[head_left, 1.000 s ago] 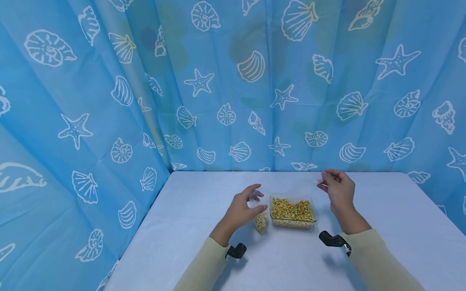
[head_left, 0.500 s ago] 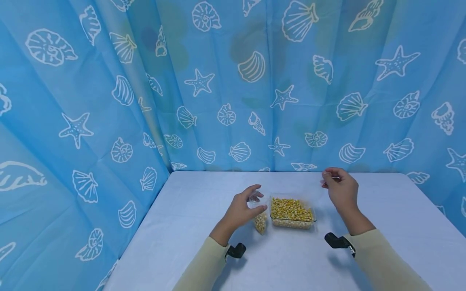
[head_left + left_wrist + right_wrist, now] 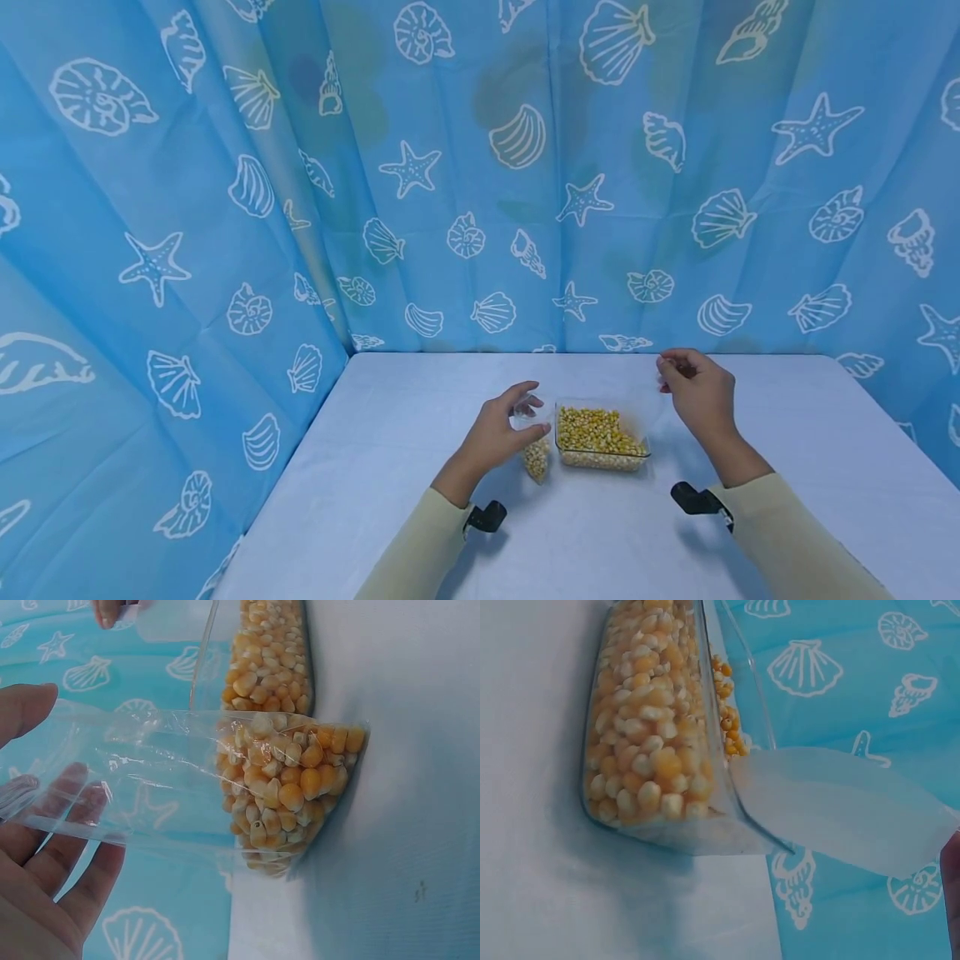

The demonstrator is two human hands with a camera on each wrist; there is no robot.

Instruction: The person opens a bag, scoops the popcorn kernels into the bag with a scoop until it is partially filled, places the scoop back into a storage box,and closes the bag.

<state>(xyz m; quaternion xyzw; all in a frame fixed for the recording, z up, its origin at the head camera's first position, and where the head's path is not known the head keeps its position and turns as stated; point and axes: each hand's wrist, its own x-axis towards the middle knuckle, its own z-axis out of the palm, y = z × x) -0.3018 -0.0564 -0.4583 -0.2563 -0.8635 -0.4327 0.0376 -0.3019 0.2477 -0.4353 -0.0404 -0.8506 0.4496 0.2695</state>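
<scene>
Blue shell-print curtain [image 3: 465,187] behind, and lower centre we've got the left hand [image 3: 495,429] curled round the clear corn bag [image 3: 285,784], right hand [image 3: 707,398] pinching a translucent scoop [image 3: 840,806] in the glass container [image 3: 727,838].

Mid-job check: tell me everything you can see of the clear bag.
The clear bag looks like thin, glossy plastic, creased in its upper part. Yellow and pale corn kernels fill its lower end, which narrows to a corner. It is roughly upright, just left of the clear container, and the left hand holds it around its upper part. Whether its bottom touches the table is hard to tell.
</scene>
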